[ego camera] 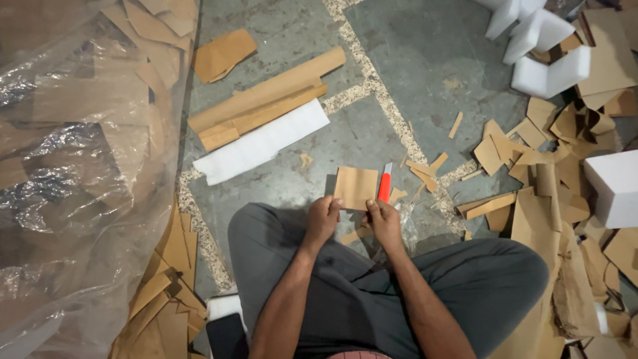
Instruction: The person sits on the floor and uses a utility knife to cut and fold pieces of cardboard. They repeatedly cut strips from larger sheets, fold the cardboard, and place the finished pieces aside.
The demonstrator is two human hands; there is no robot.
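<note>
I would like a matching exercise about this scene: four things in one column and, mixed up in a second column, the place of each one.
Things:
1. small cardboard square
2. red utility knife
3. long white foam sheet
4. clear plastic sheeting

Places:
A. covers the pile at the left edge of the view
B. in the right hand, blade pointing away from the person
C. on the floor beside the long cardboard strips
D. held at its lower edge by the left hand

Pairs: 1-D, 2-B, 3-C, 4-A
</note>
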